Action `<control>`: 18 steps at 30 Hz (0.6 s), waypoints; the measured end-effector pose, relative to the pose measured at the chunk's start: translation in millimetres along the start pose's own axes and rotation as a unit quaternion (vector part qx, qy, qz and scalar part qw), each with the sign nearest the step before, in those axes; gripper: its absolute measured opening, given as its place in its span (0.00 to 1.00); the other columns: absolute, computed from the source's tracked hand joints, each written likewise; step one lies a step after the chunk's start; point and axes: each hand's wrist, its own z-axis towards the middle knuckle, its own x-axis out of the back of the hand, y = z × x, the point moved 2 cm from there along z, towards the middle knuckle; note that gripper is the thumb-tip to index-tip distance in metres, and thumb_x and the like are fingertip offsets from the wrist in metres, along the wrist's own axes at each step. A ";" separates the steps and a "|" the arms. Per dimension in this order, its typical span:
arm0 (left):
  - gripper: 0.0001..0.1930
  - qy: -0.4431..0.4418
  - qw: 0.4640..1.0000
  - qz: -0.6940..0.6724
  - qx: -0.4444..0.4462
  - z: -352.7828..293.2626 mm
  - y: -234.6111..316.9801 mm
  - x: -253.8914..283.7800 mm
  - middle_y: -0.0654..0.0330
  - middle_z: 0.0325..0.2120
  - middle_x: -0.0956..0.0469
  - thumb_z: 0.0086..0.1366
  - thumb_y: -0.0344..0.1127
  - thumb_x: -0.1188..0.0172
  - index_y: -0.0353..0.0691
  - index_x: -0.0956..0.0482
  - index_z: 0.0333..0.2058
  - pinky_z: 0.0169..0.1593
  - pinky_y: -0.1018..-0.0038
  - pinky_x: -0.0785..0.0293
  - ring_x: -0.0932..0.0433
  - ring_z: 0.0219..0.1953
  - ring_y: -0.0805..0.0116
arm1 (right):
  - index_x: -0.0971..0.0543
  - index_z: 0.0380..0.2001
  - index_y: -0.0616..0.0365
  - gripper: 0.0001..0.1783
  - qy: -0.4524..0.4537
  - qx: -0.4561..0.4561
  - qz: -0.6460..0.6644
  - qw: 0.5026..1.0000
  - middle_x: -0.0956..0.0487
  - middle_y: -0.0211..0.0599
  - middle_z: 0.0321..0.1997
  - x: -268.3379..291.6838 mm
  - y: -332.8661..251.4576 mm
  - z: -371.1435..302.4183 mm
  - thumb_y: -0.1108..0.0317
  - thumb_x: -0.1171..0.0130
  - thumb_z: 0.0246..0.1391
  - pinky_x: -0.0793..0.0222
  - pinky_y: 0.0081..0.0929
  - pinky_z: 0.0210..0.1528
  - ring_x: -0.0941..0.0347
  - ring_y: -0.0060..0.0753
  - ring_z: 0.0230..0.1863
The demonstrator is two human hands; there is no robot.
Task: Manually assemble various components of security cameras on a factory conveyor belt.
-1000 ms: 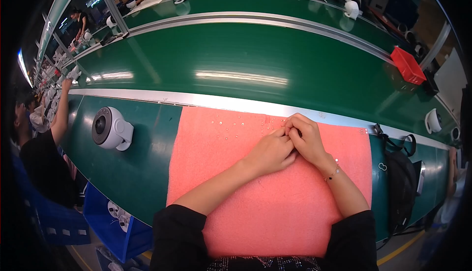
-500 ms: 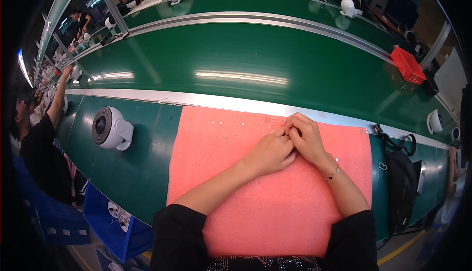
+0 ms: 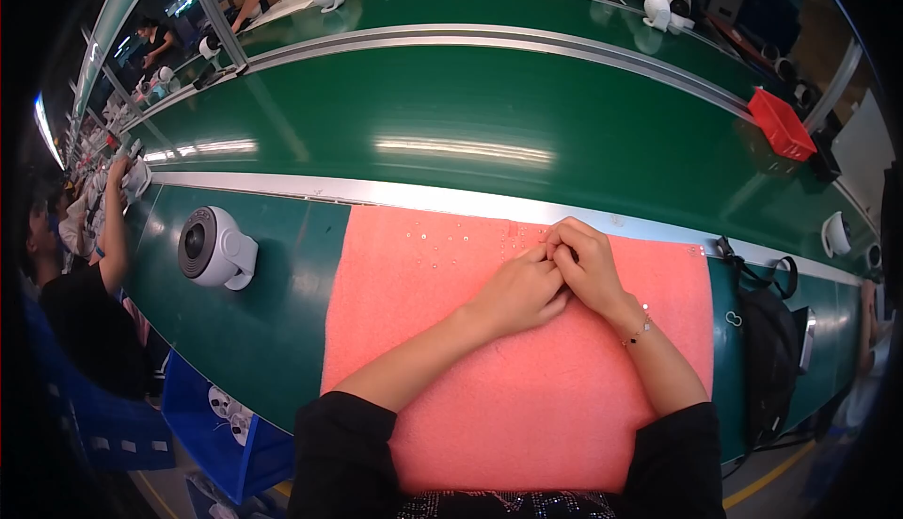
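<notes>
A pink foam sheet (image 3: pixel 508 397) covers the bench in front of me. Above its far part my left hand (image 3: pixel 524 291) and my right hand (image 3: pixel 589 265) meet, fingertips pinched together and touching. Whatever the fingers hold is too small or too hidden to name. Several tiny shiny round pieces (image 3: pixel 423 237) lie scattered on the sheet, left of my hands. More small pieces (image 3: pixel 694 251) sit at its far right corner. A bracelet circles my right wrist.
A white camera-like device (image 3: pixel 218 246) stands on the green bench at left. At right lies a black bag (image 3: pixel 767 359). Beyond the metal edge runs a green conveyor belt (image 3: pixel 451 95) with a red bin (image 3: pixel 781 124). A blue crate (image 3: pixel 216 425) is below left. Co-workers sit left and across.
My hands have stayed nearly still, pinched together. The co-worker at left has moved an arm near a white device; the one across at upper left now leans in with both arms reaching.
</notes>
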 end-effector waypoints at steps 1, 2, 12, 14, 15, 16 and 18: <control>0.09 -0.004 1.000 0.001 0.000 -0.2 0.1 0.6 0.50 0.28 0.23 0.52 0.33 0.43 0.31 0.24 0.26 0.44 0.61 0.29 0.27 0.37 0.53 | 0.28 0.23 0.66 0.03 -0.001 0.001 0.002 1.000 0.27 0.43 0.26 -0.4 -0.1 0.1 0.79 0.52 0.44 0.32 0.32 0.31 0.29 0.41 0.28; 0.09 -0.008 1.000 0.001 0.000 -0.2 0.1 1.1 0.50 0.28 0.23 0.52 0.33 0.43 0.31 0.24 0.26 0.44 0.61 0.29 0.27 0.37 0.52 | 0.28 0.23 0.66 0.03 0.000 0.002 0.003 1.000 0.27 0.43 0.26 -0.7 -0.1 0.3 0.79 0.52 0.44 0.32 0.32 0.31 0.29 0.41 0.28; 0.09 -0.019 1.000 0.009 -0.006 -0.7 -0.2 1.6 0.51 0.29 0.23 0.52 0.32 0.42 0.32 0.26 0.30 0.40 0.61 0.26 0.27 0.38 0.51 | 0.28 0.24 0.66 0.03 -0.003 0.003 -0.007 1.000 0.27 0.43 0.27 -0.3 2.2 -0.8 0.79 0.52 0.45 0.32 0.32 0.31 0.29 0.43 0.28; 0.09 -0.010 1.000 0.011 -0.010 -2.2 -2.0 -1.0 0.51 0.29 0.23 0.52 0.31 0.42 0.32 0.26 0.29 0.40 0.61 0.26 0.27 0.38 0.51 | 0.28 0.24 0.66 0.03 -0.003 0.002 -0.003 1.000 0.27 0.43 0.27 -1.2 2.5 -1.8 0.79 0.52 0.45 0.32 0.32 0.31 0.28 0.43 0.28; 0.09 -0.012 1.000 0.010 -0.009 -2.6 -2.3 -1.8 0.51 0.29 0.23 0.52 0.31 0.42 0.32 0.26 0.29 0.40 0.61 0.26 0.27 0.38 0.51 | 0.28 0.25 0.66 0.03 -0.005 0.001 0.000 1.000 0.27 0.43 0.27 -1.3 2.9 -1.3 0.79 0.52 0.45 0.32 0.33 0.31 0.29 0.43 0.28; 0.09 -0.010 1.000 0.012 -0.010 -2.1 -1.9 -0.5 0.51 0.29 0.23 0.52 0.31 0.42 0.33 0.26 0.30 0.40 0.61 0.26 0.27 0.38 0.51 | 0.28 0.25 0.66 0.03 -0.007 0.005 0.001 1.000 0.27 0.43 0.27 -1.1 1.8 -0.2 0.79 0.52 0.45 0.32 0.33 0.31 0.29 0.43 0.28; 0.09 -0.007 1.000 0.014 -0.011 -2.4 -1.3 0.7 0.51 0.29 0.23 0.52 0.31 0.42 0.33 0.26 0.30 0.40 0.61 0.26 0.27 0.38 0.51 | 0.28 0.24 0.66 0.03 -0.003 0.006 0.003 1.000 0.27 0.43 0.27 -1.8 0.8 -1.0 0.79 0.52 0.45 0.32 0.33 0.31 0.29 0.43 0.28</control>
